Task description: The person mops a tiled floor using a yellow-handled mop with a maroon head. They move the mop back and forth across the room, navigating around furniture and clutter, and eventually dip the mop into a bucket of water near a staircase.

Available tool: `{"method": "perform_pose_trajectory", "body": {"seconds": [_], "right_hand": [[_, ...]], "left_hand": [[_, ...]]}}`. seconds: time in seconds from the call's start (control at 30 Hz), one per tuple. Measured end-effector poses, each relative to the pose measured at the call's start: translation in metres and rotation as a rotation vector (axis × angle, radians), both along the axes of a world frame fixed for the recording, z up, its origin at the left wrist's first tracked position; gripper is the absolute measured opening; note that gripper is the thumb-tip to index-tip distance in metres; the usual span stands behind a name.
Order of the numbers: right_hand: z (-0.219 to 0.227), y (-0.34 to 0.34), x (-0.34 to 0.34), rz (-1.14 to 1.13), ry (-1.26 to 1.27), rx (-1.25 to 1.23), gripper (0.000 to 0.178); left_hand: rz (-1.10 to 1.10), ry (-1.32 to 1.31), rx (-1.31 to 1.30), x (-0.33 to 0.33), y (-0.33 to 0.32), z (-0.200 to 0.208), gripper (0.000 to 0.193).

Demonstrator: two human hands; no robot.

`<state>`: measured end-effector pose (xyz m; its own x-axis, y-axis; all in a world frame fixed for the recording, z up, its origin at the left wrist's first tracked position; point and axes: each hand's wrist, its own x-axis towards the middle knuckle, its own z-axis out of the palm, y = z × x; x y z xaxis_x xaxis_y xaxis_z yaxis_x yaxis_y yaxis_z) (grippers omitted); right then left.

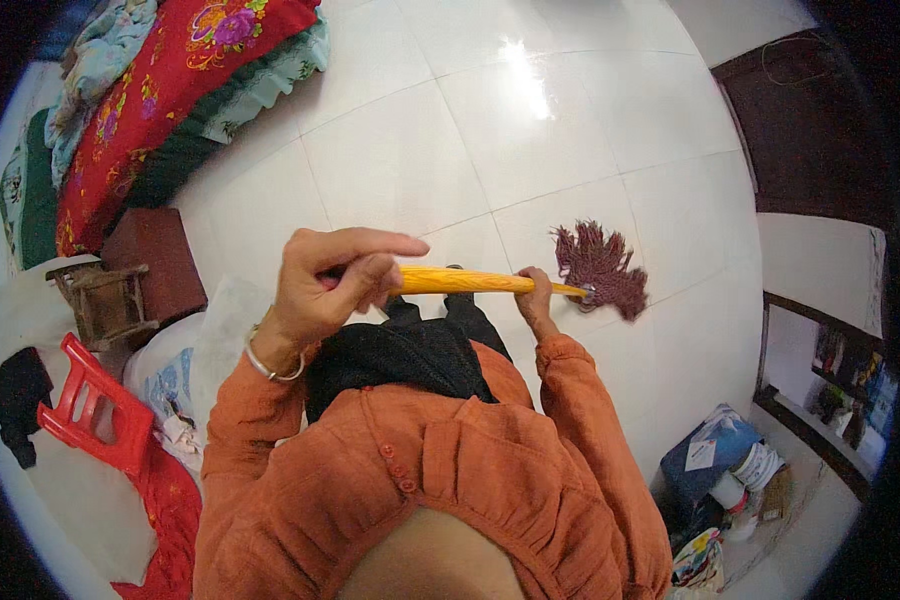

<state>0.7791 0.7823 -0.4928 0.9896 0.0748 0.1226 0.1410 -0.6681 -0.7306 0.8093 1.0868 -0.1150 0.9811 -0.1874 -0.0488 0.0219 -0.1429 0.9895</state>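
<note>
A mop with a yellow handle [460, 281] runs across in front of my body. Its head of dark reddish-brown strands [610, 268] rests spread on the tiles to the right. My left hand [335, 275] is closed round the handle's near end, with the index finger stretched out along it and a bangle at the wrist. Farther down the shaft, close to the mop head, my right hand [537, 300] grips the handle. Both arms wear orange sleeves. The part of the handle inside each hand is hidden.
White glossy tiles [400, 160] cover the floor. At the far left is a bed with a red floral cover [160, 90]. Below it are a brown box [155, 260], a wooden stool [107, 300] and a red plastic chair [100, 410]. Bags and containers [720, 460] stand at lower right.
</note>
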Motion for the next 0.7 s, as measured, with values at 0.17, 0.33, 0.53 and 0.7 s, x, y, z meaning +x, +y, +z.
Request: {"method": "perform_pose_trajectory", "body": {"seconds": [0.17, 0.33, 0.53, 0.7], "right_hand": [[0.024, 0.091, -0.007, -0.055, 0.008, 0.081, 0.008], [0.05, 0.202, -0.016, 0.08, -0.053, 0.202, 0.014], [0.043, 0.342, -0.054, 0.452, -0.019, 0.21, 0.005], [0.048, 0.421, -0.068, 0.887, 0.044, 0.203, 0.012]], "left_hand": [[-0.077, -0.392, -0.042, -0.02, 0.058, 0.031, 0.014], [0.262, -0.505, -0.06, -0.074, 0.116, 0.065, 0.027], [0.445, -0.541, 0.1, -0.19, 0.209, 0.095, 0.03], [0.777, -0.458, 0.36, -0.279, 0.234, 0.096, 0.026]]}}
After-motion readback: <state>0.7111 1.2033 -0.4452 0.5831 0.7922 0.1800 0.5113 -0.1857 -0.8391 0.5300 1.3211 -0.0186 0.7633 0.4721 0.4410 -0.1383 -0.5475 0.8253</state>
